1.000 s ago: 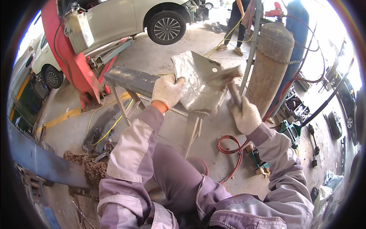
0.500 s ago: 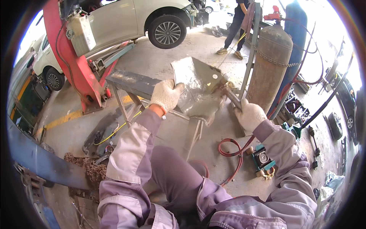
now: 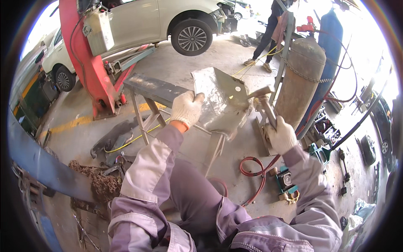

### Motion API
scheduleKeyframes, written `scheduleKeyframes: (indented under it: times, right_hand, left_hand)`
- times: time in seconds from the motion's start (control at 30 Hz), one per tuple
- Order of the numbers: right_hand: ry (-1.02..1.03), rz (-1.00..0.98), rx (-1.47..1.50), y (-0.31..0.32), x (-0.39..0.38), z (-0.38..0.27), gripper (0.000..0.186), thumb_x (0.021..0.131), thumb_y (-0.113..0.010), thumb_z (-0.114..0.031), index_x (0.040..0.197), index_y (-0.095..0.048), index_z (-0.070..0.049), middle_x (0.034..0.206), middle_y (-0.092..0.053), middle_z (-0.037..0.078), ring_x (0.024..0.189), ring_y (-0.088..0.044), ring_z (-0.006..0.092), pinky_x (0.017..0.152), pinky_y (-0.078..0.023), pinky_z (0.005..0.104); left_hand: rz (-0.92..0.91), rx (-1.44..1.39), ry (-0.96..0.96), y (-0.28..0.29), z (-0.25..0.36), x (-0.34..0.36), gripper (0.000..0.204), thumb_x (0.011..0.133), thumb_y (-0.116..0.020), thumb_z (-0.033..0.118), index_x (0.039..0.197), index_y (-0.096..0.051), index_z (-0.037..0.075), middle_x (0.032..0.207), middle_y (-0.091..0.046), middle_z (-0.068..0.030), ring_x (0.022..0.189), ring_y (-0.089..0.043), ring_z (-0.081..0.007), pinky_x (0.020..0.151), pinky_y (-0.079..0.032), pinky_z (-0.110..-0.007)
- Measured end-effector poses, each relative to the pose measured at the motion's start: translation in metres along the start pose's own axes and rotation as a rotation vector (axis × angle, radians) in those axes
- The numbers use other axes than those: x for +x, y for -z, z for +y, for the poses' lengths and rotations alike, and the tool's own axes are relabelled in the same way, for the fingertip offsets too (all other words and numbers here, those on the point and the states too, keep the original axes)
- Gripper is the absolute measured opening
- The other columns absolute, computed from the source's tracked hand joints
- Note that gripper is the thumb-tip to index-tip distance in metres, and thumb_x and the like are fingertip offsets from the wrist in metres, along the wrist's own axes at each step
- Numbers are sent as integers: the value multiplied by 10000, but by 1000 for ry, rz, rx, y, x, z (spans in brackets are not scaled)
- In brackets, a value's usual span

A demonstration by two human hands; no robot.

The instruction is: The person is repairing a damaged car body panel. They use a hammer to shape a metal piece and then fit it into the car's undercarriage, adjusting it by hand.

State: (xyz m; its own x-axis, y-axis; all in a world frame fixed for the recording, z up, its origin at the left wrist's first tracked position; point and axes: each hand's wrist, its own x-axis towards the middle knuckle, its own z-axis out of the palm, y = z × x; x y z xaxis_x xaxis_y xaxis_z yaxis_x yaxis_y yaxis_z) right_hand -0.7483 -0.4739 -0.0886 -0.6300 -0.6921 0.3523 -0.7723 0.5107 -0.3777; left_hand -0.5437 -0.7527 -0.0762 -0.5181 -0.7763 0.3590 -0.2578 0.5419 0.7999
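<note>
My gloved left hand [image 3: 187, 109] grips the left edge of a bent, silvery sheet-metal panel [image 3: 218, 101]. The panel has a couple of small holes and a ragged lower edge, and it rests on a narrow dark metal bench [image 3: 157, 89]. In my right hand [image 3: 281, 135], also gloved, is a hammer [image 3: 268, 110], with my fingers wrapped round its handle. The hammer's head is at the panel's right edge; whether it touches the metal I cannot tell.
A brown gas cylinder [image 3: 300, 80] and a blue one [image 3: 329, 42] stand chained at the right. Red hose [image 3: 263, 180] coils on the floor. A red lift post [image 3: 90, 71] and a white car [image 3: 138, 25] are beyond. A person [image 3: 266, 38] stands at the back.
The hammer's head has come up and a little right off the panel's right part. My left hand keeps its hold on the panel. The whole view has shifted slightly.
</note>
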Motion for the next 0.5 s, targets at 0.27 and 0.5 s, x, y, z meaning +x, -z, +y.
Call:
scheduleKeyframes:
  times: [0.27, 0.5]
  right_hand:
    - [-129, 220, 1268, -51, -98, -34, 55, 1032, -527, -92, 1024, -520, -38, 629, -520, 56, 499, -517, 141, 495, -486, 312]
    - [69, -172, 1214, -104, -116, -73, 34, 951, -561, 12, 973, -537, 4, 674, -559, 71, 562, -574, 173, 579, -551, 347]
  left_hand:
    - [375, -851, -94, 118, -101, -94, 309, 1041, -560, 251, 1122, -693, -16, 988, -746, -181, 874, -722, -322, 750, -565, -442]
    - [697, -1422, 67, 269, -154, -337, 289, 1071, -534, 261, 1217, -678, 57, 949, -718, -91, 708, -609, -161, 602, -517, -274]
